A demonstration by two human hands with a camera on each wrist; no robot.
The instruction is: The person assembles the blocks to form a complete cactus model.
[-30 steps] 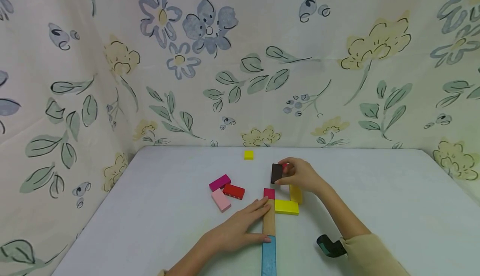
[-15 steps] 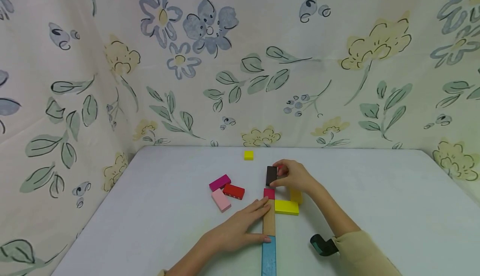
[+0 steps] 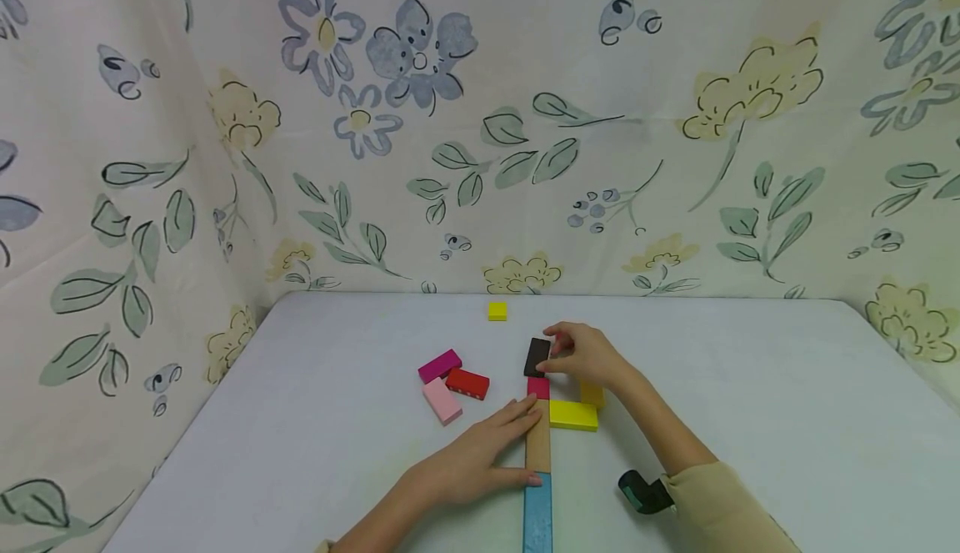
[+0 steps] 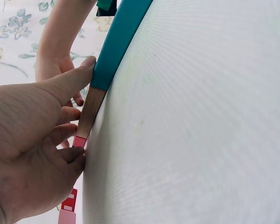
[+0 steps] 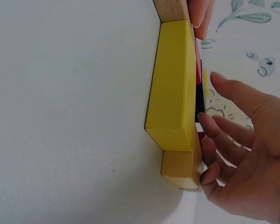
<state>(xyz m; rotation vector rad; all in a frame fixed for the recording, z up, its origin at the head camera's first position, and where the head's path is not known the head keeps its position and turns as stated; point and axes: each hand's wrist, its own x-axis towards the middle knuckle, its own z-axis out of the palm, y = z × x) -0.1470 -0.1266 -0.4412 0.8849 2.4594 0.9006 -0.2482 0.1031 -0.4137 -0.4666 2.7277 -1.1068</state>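
Several blocks form a straight line on the white table: a blue block nearest, then a bare wood block, a small pinkish-red block and a black block at the far end, slightly slanted. My left hand rests along the line's left side, fingertips on the wood block and thumb at its seam with the blue one. Beside the black block is my right hand, its thumb touching the near right corner and its index finger lifted away. A yellow block adjoins the wood block on the right.
A tan-yellow block lies beyond the yellow one. To the left are a magenta block, a red block and a pink block. A small yellow block lies farther back. Floral cloth hangs behind the table.
My right hand has brought the black block leftward and nearer, to the end of the line, and its fingers have loosened from it. My left hand has stayed in place.
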